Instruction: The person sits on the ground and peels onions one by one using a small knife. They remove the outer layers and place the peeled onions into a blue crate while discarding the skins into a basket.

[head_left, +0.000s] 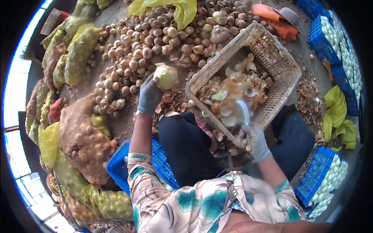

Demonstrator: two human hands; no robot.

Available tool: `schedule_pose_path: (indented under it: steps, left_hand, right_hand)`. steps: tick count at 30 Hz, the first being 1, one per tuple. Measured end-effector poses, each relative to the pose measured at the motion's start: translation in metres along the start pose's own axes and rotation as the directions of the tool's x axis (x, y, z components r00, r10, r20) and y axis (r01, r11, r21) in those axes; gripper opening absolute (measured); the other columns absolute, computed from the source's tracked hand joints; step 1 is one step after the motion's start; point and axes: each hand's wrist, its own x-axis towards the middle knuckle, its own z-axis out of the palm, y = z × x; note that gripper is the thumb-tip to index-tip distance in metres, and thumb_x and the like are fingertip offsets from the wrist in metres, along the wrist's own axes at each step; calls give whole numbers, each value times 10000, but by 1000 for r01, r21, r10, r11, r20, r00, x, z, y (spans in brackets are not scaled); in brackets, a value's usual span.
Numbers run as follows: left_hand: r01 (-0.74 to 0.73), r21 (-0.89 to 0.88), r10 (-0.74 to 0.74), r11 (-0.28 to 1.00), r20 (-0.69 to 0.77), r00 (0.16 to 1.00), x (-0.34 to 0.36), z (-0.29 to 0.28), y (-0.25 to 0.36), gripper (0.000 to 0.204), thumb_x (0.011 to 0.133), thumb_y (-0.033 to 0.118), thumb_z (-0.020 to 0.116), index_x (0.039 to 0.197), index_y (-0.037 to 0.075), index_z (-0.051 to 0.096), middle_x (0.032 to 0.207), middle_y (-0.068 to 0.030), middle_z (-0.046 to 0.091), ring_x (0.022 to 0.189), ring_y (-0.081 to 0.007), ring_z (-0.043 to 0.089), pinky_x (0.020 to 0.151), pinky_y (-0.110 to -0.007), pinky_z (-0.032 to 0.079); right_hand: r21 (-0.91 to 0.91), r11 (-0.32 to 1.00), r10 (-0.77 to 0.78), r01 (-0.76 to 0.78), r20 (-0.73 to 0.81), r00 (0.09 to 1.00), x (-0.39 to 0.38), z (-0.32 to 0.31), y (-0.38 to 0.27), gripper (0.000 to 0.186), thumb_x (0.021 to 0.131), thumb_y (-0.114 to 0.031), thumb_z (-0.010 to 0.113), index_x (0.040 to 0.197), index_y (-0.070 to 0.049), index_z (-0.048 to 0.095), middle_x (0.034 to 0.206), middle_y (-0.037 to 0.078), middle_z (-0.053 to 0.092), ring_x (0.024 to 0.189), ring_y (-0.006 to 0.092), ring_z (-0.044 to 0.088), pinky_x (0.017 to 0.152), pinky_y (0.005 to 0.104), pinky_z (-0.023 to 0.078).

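Note:
My left hand [150, 95], in a grey glove, is closed round a pale onion [166, 77] with a bit of dry brown skin at its top. My gloved right hand [256, 141] grips a knife by its handle, and the curved pale blade [244, 112] points away from me over the crate's near side. Between my knees and the onion pile leans a dirty off-white plastic crate [287, 73]. Loose onion peels [237, 87] lie inside it, brown and pale ones mixed.
A wide heap of unpeeled onions [143, 50] covers the floor ahead. Filled mesh sacks [79, 58] line the left. Blue crates of peeled onions [322, 178] stand at the right, near a yellow-green mesh bag [337, 112]. Another blue crate [118, 163] sits by my left elbow.

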Motion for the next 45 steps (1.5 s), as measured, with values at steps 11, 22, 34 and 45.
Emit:
schedule_pose_path:
  steps: [11, 22, 34, 45]
  left_hand:
    - [242, -363, -375, 900, -359, 855, -122, 127, -82, 493, 958, 343, 689, 1364, 99, 549, 1321, -125, 639, 1227, -353, 611, 988, -596, 518]
    - [253, -365, -425, 896, -542, 724, -143, 146, -141, 490, 975, 333, 712, 1350, 57, 560, 1338, -165, 602, 1204, -363, 606, 956, -600, 559]
    - [192, -341, -361, 920, -549, 754, -142, 160, -140, 422, 994, 259, 693, 1245, -66, 595, 1168, -206, 661, 1039, -355, 676, 911, -564, 590]
    - [181, -285, -315, 941, -548, 775, -144, 145, -156, 426, 1009, 248, 665, 1285, -61, 566, 1207, -196, 652, 1075, -344, 665, 903, -577, 580]
  right_hand:
    - [-556, 694, -514, 458, 64, 856, -34, 30, 11, 341, 988, -333, 665, 1090, -8, 688, 716, 141, 670, 619, 245, 669, 569, 384, 502]
    - [-876, 130, -683, 465, 261, 683, -12, 25, 67, 222, 878, -244, 685, 945, -42, 620, 810, 200, 702, 737, 384, 706, 640, 496, 545]
    - [-944, -57, -610, 325, 291, 737, 1, 34, 79, 320, 879, -326, 702, 952, -30, 606, 743, 138, 695, 665, 327, 720, 566, 432, 549]
    - [-960, -119, -582, 252, 273, 766, -2, 36, 79, 221, 907, -244, 625, 964, -35, 578, 742, 128, 683, 615, 336, 700, 529, 452, 534]
